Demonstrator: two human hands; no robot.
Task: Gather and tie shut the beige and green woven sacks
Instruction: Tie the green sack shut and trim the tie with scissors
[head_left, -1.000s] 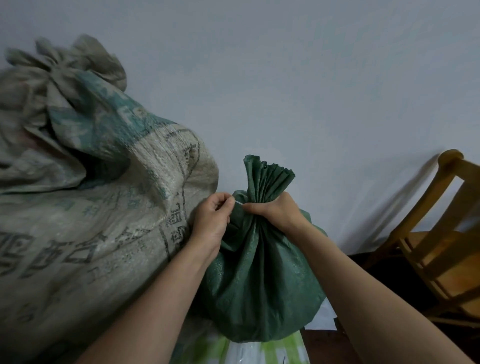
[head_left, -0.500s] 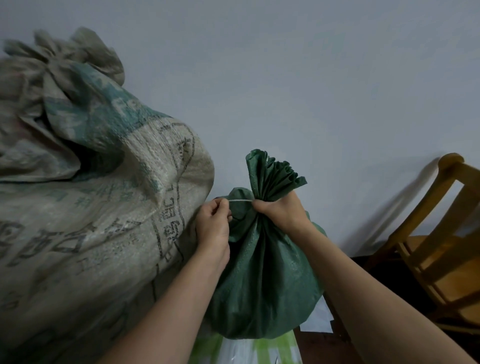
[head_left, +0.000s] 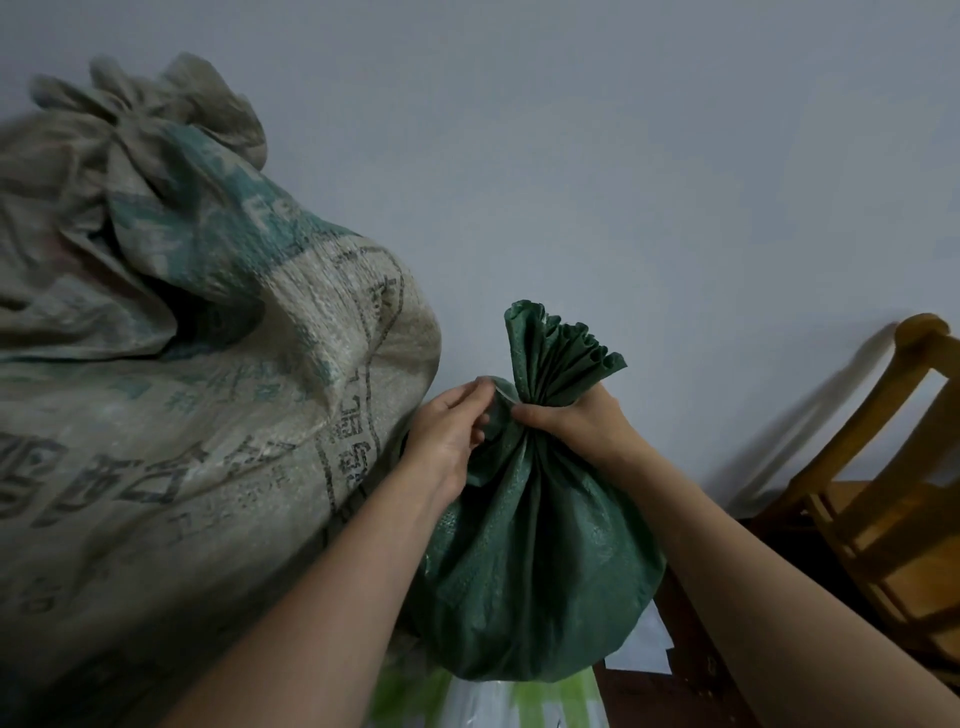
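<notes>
The left hand (head_left: 447, 431) and right hand (head_left: 576, 423) meet at the gathered neck of the dark green woven sack (head_left: 530, 561). The right grips the neck tightly (the pleated mouth fans out above the fist). The left pinches what looks like a thin pale string (head_left: 503, 392) there. The sack sits on a white-and-green plastic bag (head_left: 524, 701), against the large beige printed woven sack (head_left: 208, 415), whose top is bunched shut. A wooden chair (head_left: 893, 509) stands by the pale wall (head_left: 623, 156).

Large beige woven sack (head_left: 208, 415): dark print, teal bands, mouth bunched at upper left. Small dark green woven sack (head_left: 530, 571): set upright against its right side, neck gathered, pleated mouth fanned above.
</notes>
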